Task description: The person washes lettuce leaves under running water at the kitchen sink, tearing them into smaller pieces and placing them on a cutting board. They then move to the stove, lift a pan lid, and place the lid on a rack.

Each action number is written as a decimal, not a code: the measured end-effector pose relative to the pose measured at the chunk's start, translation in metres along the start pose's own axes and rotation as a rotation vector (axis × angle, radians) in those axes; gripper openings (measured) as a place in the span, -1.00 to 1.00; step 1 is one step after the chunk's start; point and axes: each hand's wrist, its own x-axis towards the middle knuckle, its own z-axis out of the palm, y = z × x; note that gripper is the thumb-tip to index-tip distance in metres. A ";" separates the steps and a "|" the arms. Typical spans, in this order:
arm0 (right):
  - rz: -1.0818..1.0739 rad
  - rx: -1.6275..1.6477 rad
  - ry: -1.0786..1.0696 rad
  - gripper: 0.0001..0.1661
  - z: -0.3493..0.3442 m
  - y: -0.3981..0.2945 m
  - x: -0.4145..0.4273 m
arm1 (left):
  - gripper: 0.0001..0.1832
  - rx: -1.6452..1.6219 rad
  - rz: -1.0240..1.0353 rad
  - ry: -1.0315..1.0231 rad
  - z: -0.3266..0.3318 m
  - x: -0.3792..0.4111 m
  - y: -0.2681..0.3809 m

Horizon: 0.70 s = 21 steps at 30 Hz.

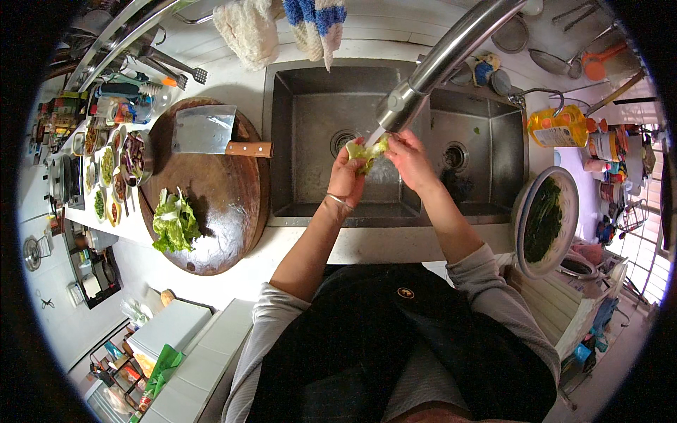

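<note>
Both my hands hold a small piece of leafy lettuce [366, 155] in the stream of water from the metal faucet [404, 103]. My left hand [345, 172] grips its left side, thumb on top. At its upper right edge, my right hand [408, 157] pinches the leaf between fingers and thumb. Beneath them lies the large left basin of the stainless steel sink [312, 116]. On the round wooden chopping board [211, 211] to the left rest a bunch of lettuce leaves [175, 222] and a cleaver [205, 129] with a wooden handle [248, 149].
A smaller basin [476, 127] adjoins on the right. Beyond it stand a bowl [521, 232] of dark greens and a yellow detergent bottle [558, 127]. Several small dishes [107, 165] and a metal bowl of sliced purple vegetable [133, 158] are left of the board. Towels [248, 34] hang behind the sink.
</note>
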 end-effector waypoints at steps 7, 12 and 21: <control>0.177 0.002 0.031 -0.69 -0.025 0.011 0.007 | -0.52 -0.017 0.048 0.023 -0.012 0.003 -0.005; 0.134 -0.386 0.078 -0.61 0.008 0.038 -0.004 | -0.61 0.017 0.100 -0.013 -0.003 0.002 -0.010; -0.050 -0.546 0.194 -0.71 -0.003 0.023 0.006 | -0.66 -0.241 -0.069 -0.002 -0.004 0.005 0.010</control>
